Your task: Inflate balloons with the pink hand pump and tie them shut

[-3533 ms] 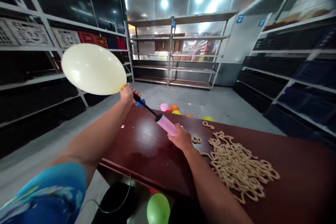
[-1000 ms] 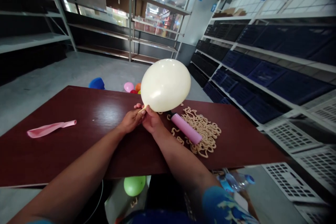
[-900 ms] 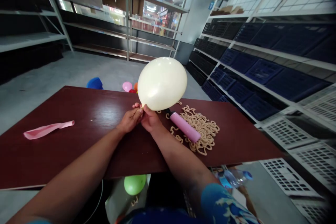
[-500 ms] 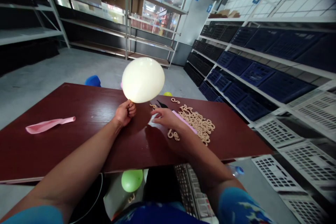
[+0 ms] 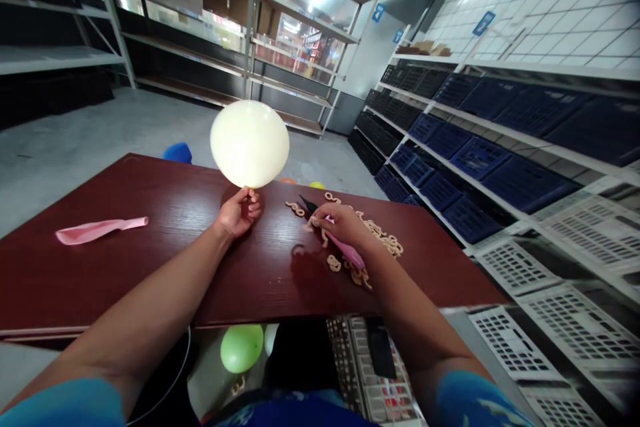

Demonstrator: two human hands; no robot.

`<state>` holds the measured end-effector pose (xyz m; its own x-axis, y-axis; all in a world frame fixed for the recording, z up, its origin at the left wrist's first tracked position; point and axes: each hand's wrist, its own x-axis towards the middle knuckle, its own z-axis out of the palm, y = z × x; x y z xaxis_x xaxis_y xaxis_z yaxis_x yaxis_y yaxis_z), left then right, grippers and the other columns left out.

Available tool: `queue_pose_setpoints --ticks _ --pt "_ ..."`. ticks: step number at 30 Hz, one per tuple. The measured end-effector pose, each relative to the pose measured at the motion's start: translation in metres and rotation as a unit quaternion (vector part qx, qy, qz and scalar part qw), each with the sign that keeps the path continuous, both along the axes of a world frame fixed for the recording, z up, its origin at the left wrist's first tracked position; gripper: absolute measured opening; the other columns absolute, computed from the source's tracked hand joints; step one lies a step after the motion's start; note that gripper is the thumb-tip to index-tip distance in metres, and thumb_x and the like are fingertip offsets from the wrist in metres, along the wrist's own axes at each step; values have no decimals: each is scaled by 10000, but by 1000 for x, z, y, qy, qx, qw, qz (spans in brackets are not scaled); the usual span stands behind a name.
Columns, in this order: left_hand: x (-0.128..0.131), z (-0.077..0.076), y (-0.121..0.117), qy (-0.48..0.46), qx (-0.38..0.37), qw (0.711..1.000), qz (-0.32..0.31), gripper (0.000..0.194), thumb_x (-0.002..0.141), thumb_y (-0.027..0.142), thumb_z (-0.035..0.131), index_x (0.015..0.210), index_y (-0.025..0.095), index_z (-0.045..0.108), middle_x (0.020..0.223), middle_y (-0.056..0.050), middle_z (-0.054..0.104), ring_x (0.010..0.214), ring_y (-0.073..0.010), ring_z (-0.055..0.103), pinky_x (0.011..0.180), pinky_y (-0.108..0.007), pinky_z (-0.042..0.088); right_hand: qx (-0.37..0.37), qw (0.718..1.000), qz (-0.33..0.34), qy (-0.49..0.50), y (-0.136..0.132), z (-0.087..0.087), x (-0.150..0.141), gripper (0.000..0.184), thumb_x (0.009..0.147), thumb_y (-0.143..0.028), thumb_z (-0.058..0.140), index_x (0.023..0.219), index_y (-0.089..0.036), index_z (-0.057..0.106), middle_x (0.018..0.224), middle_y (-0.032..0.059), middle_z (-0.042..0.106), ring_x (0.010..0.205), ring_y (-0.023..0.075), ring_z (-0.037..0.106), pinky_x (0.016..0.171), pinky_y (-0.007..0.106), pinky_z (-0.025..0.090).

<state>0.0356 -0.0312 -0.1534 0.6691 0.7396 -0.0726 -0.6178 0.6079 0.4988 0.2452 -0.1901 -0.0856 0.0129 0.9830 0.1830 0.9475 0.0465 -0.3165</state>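
Note:
A blown-up cream-white balloon (image 5: 250, 145) rises above the table, with my left hand (image 5: 239, 213) closed around its neck. Farther right, my right hand (image 5: 340, 221) has its fingers pinched, and a beige curled loop (image 5: 325, 238) hangs from them. Under this hand lies a pink tool (image 5: 349, 253) with a pointed black tip (image 5: 309, 203), partly covered by the fingers. A heap of similar beige loops (image 5: 383, 235) spreads beside and behind my right hand. A few loose loops (image 5: 333, 263) lie nearer to me. Their material is unclear.
A limp pink balloon (image 5: 100, 230) lies on the left of the dark red table (image 5: 165, 260). Below the near edge are a green balloon (image 5: 242, 348) and a crate (image 5: 373, 387). Shelves with blue crates (image 5: 465, 157) line the right; bare shelving (image 5: 285, 87) stands behind.
The cream-white balloon has shifted left. My right hand has moved right, from the middle of the table to above the pink tool and beige loops, and now pinches a loop.

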Motion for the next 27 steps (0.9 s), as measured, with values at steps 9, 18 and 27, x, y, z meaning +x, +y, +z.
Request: queue_pose_setpoints --ticks 9,18,27 --pt "1 -3 -1 41 36 998 -7 234 899 241 456 759 96 575 879 -104 656 349 8 265 304 -135 219 42 949 2 311 57 -7 -52 242 742 -408 608 689 -172 612 575 -46 559 515 75 449 506 201 337" --pt "9 -6 -11 135 83 987 -12 195 853 260 542 864 77 606 695 -57 613 357 -48 380 321 -196 299 311 918 -62 238 86 -56 -73 178 783 -328 567 676 -192 607 793 26 676 676 136 582 657 257 459" --pt "12 -10 -17 113 87 988 -63 189 819 299 602 775 119 566 505 25 462 378 -65 388 367 -181 301 363 911 -44 191 86 -59 -79 144 810 -278 576 696 -191 580 806 16 654 622 111 546 625 245 453"
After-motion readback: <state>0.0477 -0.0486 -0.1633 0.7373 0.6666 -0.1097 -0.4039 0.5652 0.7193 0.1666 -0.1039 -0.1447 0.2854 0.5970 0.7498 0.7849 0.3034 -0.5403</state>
